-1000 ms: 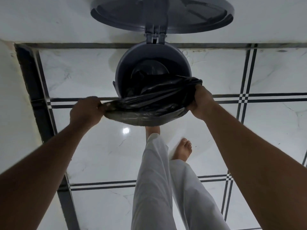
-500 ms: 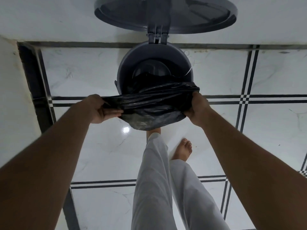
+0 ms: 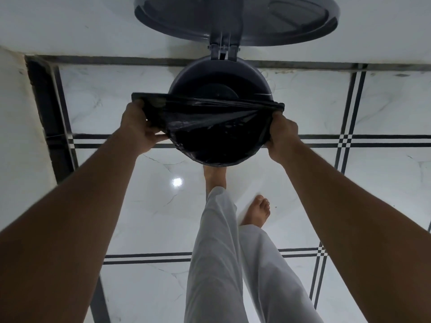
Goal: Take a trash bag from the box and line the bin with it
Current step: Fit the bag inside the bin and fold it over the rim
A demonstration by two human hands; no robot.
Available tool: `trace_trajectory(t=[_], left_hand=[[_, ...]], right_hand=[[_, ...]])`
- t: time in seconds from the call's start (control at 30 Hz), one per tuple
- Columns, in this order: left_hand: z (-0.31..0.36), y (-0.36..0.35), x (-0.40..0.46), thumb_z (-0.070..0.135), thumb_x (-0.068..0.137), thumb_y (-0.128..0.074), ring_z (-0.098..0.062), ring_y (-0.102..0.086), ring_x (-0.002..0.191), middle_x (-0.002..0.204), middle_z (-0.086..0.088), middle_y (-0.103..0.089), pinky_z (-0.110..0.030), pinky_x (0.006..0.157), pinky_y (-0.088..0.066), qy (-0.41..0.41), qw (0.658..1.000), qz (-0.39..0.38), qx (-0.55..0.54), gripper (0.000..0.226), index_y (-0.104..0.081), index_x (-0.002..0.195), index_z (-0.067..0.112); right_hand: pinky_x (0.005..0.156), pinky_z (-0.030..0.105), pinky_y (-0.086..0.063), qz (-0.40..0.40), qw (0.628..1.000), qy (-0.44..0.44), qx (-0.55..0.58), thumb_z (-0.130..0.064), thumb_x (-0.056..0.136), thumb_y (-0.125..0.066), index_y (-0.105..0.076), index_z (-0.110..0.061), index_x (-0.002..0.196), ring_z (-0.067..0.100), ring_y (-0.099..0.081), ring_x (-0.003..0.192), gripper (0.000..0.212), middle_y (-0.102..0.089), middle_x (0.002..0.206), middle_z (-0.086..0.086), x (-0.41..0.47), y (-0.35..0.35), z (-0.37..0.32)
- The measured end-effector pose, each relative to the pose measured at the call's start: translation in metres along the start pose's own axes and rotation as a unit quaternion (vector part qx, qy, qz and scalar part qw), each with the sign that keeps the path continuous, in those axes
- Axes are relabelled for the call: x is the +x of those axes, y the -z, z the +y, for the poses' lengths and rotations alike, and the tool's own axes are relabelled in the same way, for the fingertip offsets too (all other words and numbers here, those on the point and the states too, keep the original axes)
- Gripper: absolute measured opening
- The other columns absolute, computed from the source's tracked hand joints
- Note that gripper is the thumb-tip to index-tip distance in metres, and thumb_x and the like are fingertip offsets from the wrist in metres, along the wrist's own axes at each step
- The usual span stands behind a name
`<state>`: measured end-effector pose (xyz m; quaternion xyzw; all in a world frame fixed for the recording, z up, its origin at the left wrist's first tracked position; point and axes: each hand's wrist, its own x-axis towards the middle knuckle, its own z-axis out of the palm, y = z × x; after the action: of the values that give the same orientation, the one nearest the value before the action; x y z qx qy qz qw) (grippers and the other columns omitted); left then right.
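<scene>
A round grey pedal bin (image 3: 182,78) stands on the floor against the wall, its lid (image 3: 235,17) swung up and open. A black trash bag (image 3: 210,127) is stretched across the near half of the bin's mouth, its front folded down over the near rim. My left hand (image 3: 137,127) grips the bag's edge at the bin's left side. My right hand (image 3: 283,134) grips the edge at the right side. The far half of the bin's inside shows dark and bare. The bag box is not in view.
White marble floor tiles (image 3: 98,101) with black stripe borders lie all around. A white wall (image 3: 70,24) rises behind the bin and a wall corner (image 3: 14,113) stands at left. My bare left foot (image 3: 214,176) rests at the bin's base by the pedal; my right foot (image 3: 257,210) stands behind.
Both hands have pulled the bag's mouth wider and tauter across the bin, the left hand moving outward to the left; the front edge now wraps the near rim more smoothly.
</scene>
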<state>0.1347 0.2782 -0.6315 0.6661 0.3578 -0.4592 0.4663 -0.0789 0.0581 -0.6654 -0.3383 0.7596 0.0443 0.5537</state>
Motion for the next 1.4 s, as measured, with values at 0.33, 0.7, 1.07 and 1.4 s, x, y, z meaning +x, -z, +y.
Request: trace_trajectory(t=[0.33, 0.7, 1.07, 1.4], left_hand=[[0.050, -0.030, -0.017, 0.085, 0.098, -0.034, -0.048, -0.074, 0.109, 0.115, -0.013, -0.075, -0.069, 0.097, -0.058, 0.062, 0.970, -0.080, 0.219, 0.069, -0.070, 0.113, 0.028], [0.068, -0.034, 0.020, 0.022, 0.100, -0.044, -0.030, -0.078, 0.064, 0.057, -0.018, -0.074, -0.036, 0.063, -0.063, -0.032, 0.912, 0.130, 0.388, 0.038, -0.073, 0.107, -0.002], [0.069, -0.040, 0.038, 0.004, 0.115, -0.027, -0.014, -0.082, 0.071, 0.093, -0.008, -0.083, -0.026, 0.063, -0.066, -0.048, 0.994, 0.013, 0.095, 0.041, -0.061, 0.136, -0.002], [0.043, -0.046, 0.046, 0.019, 0.088, -0.083, -0.011, -0.072, 0.080, 0.087, 0.008, -0.076, -0.022, 0.071, -0.058, -0.210, 0.957, -0.037, 0.197, 0.015, -0.073, 0.086, 0.029]], right_hand=[[0.062, 0.035, -0.047, 0.069, 0.936, 0.196, -0.282, -0.051, 0.101, -0.054, -0.047, -0.019, 0.070, 0.024, -0.054, 0.062, 0.045, -0.052, 0.064, -0.004, -0.004, 0.002, -0.037], [0.073, 0.035, -0.063, 0.128, 0.899, 0.220, -0.356, -0.048, 0.079, -0.057, -0.074, -0.007, 0.086, 0.031, -0.075, 0.073, 0.046, -0.077, 0.078, 0.006, -0.004, 0.013, -0.075], [0.080, 0.037, -0.070, 0.054, 0.988, 0.140, -0.029, -0.015, 0.084, -0.078, -0.076, -0.012, 0.087, 0.032, -0.084, 0.090, 0.005, -0.084, 0.090, 0.010, 0.020, 0.001, -0.077], [0.091, 0.035, -0.055, -0.029, 0.938, 0.291, -0.188, -0.038, 0.097, -0.069, -0.067, -0.030, 0.098, 0.010, -0.069, 0.091, 0.008, -0.073, 0.091, -0.016, 0.011, -0.024, -0.050]])
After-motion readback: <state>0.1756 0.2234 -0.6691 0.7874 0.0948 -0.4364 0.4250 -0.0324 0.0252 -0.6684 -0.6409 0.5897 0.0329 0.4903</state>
